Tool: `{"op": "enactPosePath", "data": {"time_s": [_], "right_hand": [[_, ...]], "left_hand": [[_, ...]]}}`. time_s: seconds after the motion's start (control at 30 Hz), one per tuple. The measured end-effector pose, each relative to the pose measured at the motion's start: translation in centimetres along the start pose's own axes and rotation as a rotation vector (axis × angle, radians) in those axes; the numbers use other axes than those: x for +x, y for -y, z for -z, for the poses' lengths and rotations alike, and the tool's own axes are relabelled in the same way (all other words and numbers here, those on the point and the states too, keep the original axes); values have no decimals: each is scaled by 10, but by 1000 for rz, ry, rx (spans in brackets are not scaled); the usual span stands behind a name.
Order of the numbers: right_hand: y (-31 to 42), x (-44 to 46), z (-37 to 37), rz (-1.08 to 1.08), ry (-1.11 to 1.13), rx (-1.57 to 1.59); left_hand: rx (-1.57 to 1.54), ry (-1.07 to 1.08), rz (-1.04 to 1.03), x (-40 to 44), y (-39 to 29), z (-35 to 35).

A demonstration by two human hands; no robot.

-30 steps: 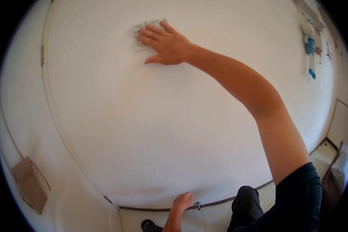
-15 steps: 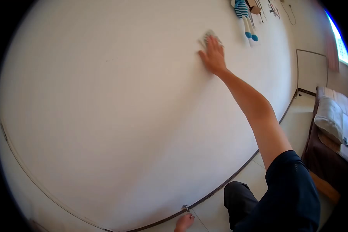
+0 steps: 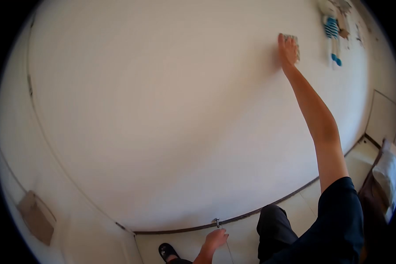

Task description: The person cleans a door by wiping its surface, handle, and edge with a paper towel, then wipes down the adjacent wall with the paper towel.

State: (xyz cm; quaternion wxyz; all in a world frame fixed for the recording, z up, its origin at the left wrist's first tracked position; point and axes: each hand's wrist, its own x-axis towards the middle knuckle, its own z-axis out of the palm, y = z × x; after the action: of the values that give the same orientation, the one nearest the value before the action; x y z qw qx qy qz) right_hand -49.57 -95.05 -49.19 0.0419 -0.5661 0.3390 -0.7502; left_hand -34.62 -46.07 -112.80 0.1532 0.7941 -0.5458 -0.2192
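My right hand (image 3: 287, 52) is stretched far up the white wall (image 3: 171, 114) and presses a folded, light patterned cloth (image 3: 298, 47) against it. Part of the cloth shows beyond the fingers, and the palm covers the rest. Low in the view, my left hand (image 3: 216, 238) hangs in front of the floor, with loosely curled fingers slightly apart and nothing visible in them. Just above it in the picture, a small metal door stopper (image 3: 217, 222) sits at the foot of the wall.
A knitted doll (image 3: 331, 28) in blue stripes hangs on the wall to the right of the cloth. Dark skirting (image 3: 246, 214) runs along the floor. A brown box-like object (image 3: 36, 218) is at lower left. Bedding (image 3: 388, 169) lies at the right edge. My shoe (image 3: 167, 251) shows below.
The view has swung left, so the doll and bedding sit farther right. My right hand stays on the cloth against the wall, its fingers now more upright. More of my left hand shows.
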Motion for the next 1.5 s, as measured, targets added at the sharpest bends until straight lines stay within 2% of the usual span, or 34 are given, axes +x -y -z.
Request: {"op": "enactPosePath", "data": {"time_s": [0.07, 0.17, 0.27, 0.33, 0.37, 0.47, 0.57, 0.63, 0.7, 0.77, 0.9, 0.97, 1.1, 1.27, 1.43, 1.5], "right_hand": [[99, -41, -27, 171, 13, -51], [189, -114, -79, 454, -90, -132], [269, -201, -104, 750, -83, -193], [319, -269, -108, 863, 68, -197], [337, -303, -112, 957, 145, -98], [377, -404, -112, 1302, 425, -34], [370, -500, -111, 1670, 633, 34], [360, -536, -105, 1758, 706, 41], [352, -548, -109, 1792, 722, 72], [354, -536, -114, 1832, 761, 116], [379, -467, -112, 1784, 658, 25], [384, -417, -114, 1580, 499, 64], [352, -291, -95, 1412, 360, -17], [255, -159, -55, 1211, 281, -170], [129, -73, -11, 878, 110, -344], [68, -40, 0, 706, 31, -217]], "left_hand": [[3, 3, 5, 0, 4, 0], [-29, -54, 8, -10, 15, 6], [-7, -82, 36, -16, 25, 4], [-19, -79, 66, -22, 25, 10], [-23, -75, 63, -23, 25, 12], [-36, -97, 67, -30, 21, 26], [-84, -146, 95, -46, 12, 60], [-134, -183, 115, -53, 13, 67], [-109, -315, 153, -62, 26, 74], [-61, -287, 187, -72, 35, 83], [0, -184, 259, -65, 40, 88], [8, -143, 256, -55, 38, 88], [-12, -68, 198, -34, 23, 80], [2, 56, 140, -7, 20, 54], [25, 236, 142, 5, 25, 19], [40, 243, 146, -4, 12, 24]]}}
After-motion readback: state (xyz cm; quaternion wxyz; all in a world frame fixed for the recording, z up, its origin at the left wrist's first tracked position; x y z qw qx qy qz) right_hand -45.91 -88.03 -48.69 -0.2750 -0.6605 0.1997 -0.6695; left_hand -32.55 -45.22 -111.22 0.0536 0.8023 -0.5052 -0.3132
